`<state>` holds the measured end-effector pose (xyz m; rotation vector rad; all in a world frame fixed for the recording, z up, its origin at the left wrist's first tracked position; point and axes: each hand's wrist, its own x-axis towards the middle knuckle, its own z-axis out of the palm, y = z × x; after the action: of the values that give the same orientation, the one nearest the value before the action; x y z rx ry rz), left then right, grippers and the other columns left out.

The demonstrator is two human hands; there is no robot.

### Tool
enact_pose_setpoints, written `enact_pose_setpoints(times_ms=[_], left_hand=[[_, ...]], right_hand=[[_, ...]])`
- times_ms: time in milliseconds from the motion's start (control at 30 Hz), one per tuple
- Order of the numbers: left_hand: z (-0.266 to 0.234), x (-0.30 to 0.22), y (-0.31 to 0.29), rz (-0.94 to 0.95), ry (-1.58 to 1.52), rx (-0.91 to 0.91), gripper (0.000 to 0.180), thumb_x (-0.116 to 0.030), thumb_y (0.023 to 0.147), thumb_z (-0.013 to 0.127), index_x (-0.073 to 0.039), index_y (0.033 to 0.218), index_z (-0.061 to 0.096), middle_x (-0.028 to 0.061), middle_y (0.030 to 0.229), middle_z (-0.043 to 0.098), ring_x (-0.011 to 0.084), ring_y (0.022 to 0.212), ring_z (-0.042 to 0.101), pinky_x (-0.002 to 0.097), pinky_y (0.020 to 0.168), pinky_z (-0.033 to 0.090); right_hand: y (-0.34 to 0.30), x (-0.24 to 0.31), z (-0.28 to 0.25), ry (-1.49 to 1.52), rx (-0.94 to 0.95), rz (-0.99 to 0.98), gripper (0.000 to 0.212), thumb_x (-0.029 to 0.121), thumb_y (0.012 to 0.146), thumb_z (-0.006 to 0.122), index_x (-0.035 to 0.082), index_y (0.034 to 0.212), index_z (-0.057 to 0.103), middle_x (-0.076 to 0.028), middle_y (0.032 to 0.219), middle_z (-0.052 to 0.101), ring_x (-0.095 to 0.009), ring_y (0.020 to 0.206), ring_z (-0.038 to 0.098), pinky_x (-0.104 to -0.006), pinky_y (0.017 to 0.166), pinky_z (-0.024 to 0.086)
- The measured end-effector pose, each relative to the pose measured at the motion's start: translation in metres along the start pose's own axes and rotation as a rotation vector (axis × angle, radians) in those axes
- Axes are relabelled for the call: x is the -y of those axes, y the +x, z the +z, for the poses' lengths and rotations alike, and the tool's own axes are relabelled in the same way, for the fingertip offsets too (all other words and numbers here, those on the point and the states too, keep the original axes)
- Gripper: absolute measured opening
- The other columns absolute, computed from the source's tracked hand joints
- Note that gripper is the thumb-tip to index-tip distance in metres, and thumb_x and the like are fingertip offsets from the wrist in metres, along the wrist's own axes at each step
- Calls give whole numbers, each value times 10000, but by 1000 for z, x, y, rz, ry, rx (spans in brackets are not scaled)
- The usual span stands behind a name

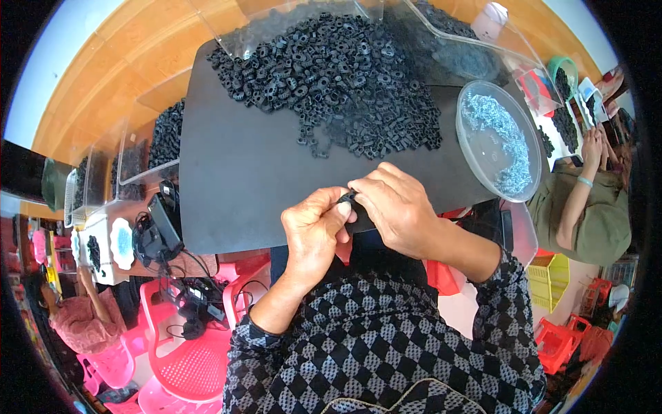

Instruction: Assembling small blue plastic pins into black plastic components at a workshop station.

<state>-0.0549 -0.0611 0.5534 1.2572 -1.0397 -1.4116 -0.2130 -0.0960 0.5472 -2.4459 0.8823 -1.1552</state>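
My left hand (316, 224) and my right hand (396, 207) meet over the near edge of the dark table mat (234, 165). Between their fingertips is a small black plastic part (349, 199), pinched from both sides; the fingers cover most of it. Beyond my hands spreads a large heap of small black plastic parts (324, 69), with a few strays at its near edge. To the right of my right hand, a round clear plastic tray (484, 160) holds many tiny shiny light-blue pieces (514, 145).
Clear bins of black parts (165, 138) stand at the left, near a black box with cables (164, 217). A pink chair (189, 362) is at lower left. Co-workers sit at the right (586, 200) and far left (86, 317). Red and yellow baskets (549, 283) stand at the right.
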Motion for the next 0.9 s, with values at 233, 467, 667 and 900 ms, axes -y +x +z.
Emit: enact_pose_setpoints(times_ms=[233,467,667,900], left_hand=[[-9,-3,9,-68,-173,104,135,-16,858,579,79,945,620,92,787,649,124,665,601,239,637,507],[-4,-6,9,-108,-288,70,120,19,832,583,84,924,627,123,818,661,167,719,631,268,695,518],[-1,-3,6,-94,-315,23,120,15,823,596,85,912,636,112,810,661,150,696,620,252,671,507],[5,-2,-1,-9,-286,-63,125,27,832,589,88,930,636,103,806,661,134,676,606,236,646,499]], right_hand=[[4,11,-6,-48,32,18,472,59,661,694,-99,1063,504,-186,916,547,-324,766,515,-390,675,456],[1,5,1,-111,1,-58,509,88,645,721,-114,1057,500,-199,929,544,-322,786,521,-392,706,463],[0,5,3,-232,-5,-139,520,100,656,712,-145,1058,491,-196,933,539,-306,806,526,-396,740,465],[-3,6,6,-285,-7,-162,497,113,670,701,-155,1035,498,-186,896,541,-285,774,533,-378,753,466]])
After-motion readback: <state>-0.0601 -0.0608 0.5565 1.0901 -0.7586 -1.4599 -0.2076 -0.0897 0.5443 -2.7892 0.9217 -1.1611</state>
